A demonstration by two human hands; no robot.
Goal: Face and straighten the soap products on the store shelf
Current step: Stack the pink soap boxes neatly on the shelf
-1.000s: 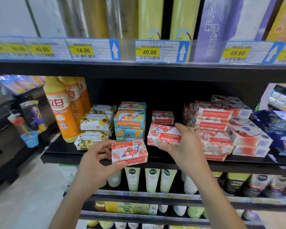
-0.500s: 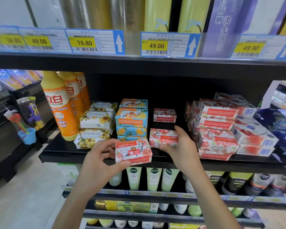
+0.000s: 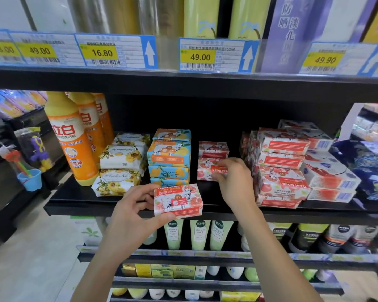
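Observation:
My left hand (image 3: 131, 212) grips a red and white goat soap box (image 3: 177, 200) at the front edge of the black shelf (image 3: 79, 201), label facing me. My right hand (image 3: 234, 182) reaches deeper and holds a second red goat soap box (image 3: 206, 170) whose label reads upside down; a third red box (image 3: 213, 149) lies on or just behind it. To the right a leaning stack of red goat soap boxes (image 3: 279, 166) shows upside-down print. Blue and orange soap boxes (image 3: 169, 156) are stacked in the middle, with floral wrapped soaps (image 3: 120, 168) left of them.
Orange detergent bottles (image 3: 71, 138) stand at the shelf's left end. White boxes (image 3: 327, 171) lie right of the red stack, beside dark blue packs (image 3: 371, 168). Price tags (image 3: 218, 55) line the shelf above. Green tubes (image 3: 196, 234) fill the shelf below.
My right hand has moved its red box back into the shelf. My left hand has stayed at the shelf front with its box.

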